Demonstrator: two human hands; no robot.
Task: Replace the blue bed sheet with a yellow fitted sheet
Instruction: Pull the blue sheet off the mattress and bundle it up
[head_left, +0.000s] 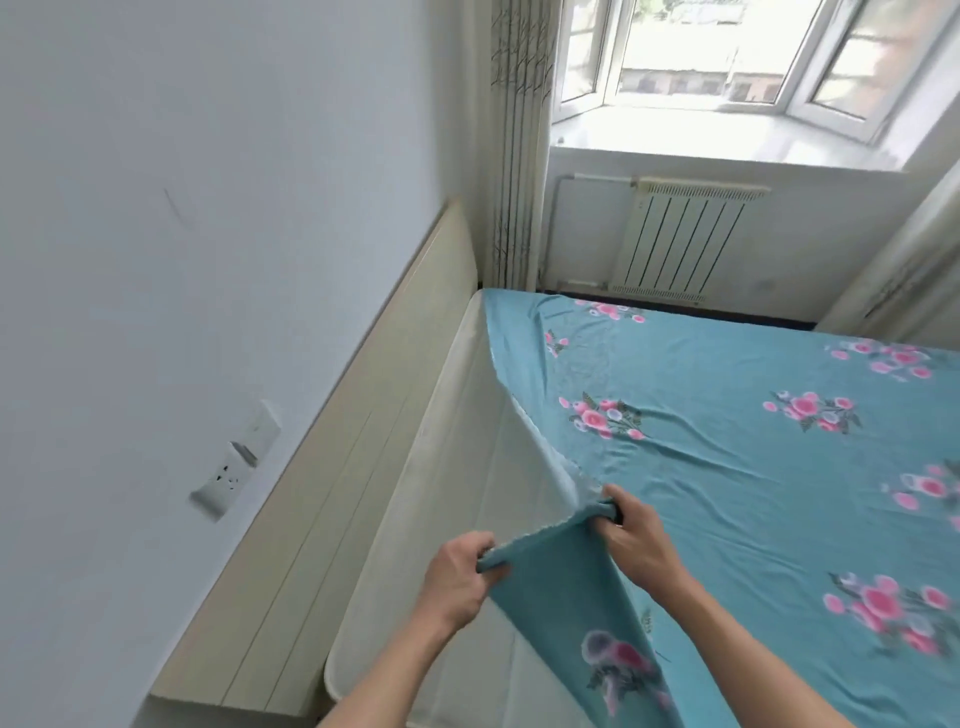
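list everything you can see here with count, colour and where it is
blue bed sheet: one, teal with pink flowers, spread over the bed, near-left edge lifted
mattress: one, white, bared along the headboard side
headboard: one, beige, against the left wall
wall sockets: two, white, on the wall above the headboard
curtain: one, cream with a branch pattern, left of the window
window: one, white frame, far wall
radiator: one, white, under the window
left hand: grips the sheet edge
right hand: grips the sheet edge, farther in
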